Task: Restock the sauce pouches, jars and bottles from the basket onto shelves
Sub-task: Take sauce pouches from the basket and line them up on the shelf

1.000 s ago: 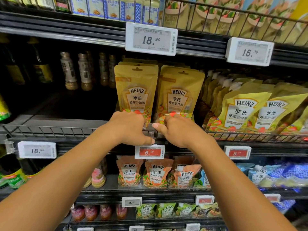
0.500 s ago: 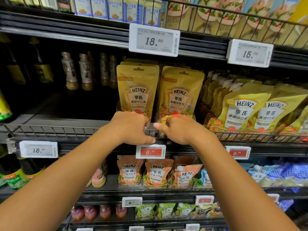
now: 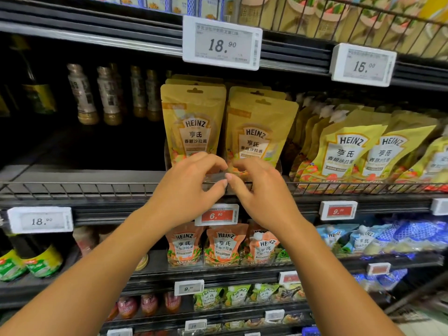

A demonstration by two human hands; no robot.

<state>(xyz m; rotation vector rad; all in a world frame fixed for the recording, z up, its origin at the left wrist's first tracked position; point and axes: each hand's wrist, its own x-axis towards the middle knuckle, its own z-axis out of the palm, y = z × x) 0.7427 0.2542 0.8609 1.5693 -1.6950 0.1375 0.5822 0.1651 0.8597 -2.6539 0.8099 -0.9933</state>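
Note:
Two rows of golden Heinz pouches stand upright on the middle shelf, the left pouch [image 3: 193,122] and the right pouch [image 3: 259,134] facing me. My left hand [image 3: 186,190] and my right hand [image 3: 261,192] hover side by side just in front of the pouches' bottoms, above the shelf's wire rail [image 3: 97,187]. Both hands have curled, spread fingers and hold nothing. Their fingertips nearly meet over a clear plastic divider front between the two rows. The basket is out of view.
Yellow Heinz spout pouches [image 3: 344,154] lean at the right on the same shelf. Brown bottles [image 3: 83,95] stand at the back left, with dark bare shelf before them. Price tags [image 3: 221,43] hang on shelf edges. Orange pouches [image 3: 225,243] fill the shelf below.
Both hands have let go of the shelf's front rail and lifted slightly, with fingers opening. The pouches stand as before.

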